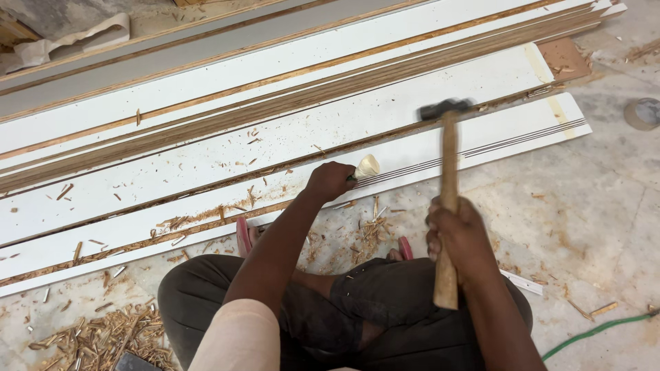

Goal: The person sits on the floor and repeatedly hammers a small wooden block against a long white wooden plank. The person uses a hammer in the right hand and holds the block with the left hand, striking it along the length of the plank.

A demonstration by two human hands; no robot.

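Observation:
My left hand (pixel 328 181) grips a chisel (pixel 366 167) with a pale cream handle, its blade hidden under the hand against the edge of a long white laminated board (pixel 481 141). My right hand (pixel 459 233) holds the wooden shaft of a hammer (pixel 448 185). Its dark metal head (pixel 444 108) is raised above and to the right of the chisel's handle. I sit on the floor in dark trousers, knees drawn up by the board.
Several long white boards with raw plywood edges (pixel 275 103) lie stacked across the floor. Wood chips (pixel 96 336) are piled at lower left and scattered by my feet. A green hose (pixel 598 330) runs at lower right. A tape roll (pixel 643 113) lies at far right.

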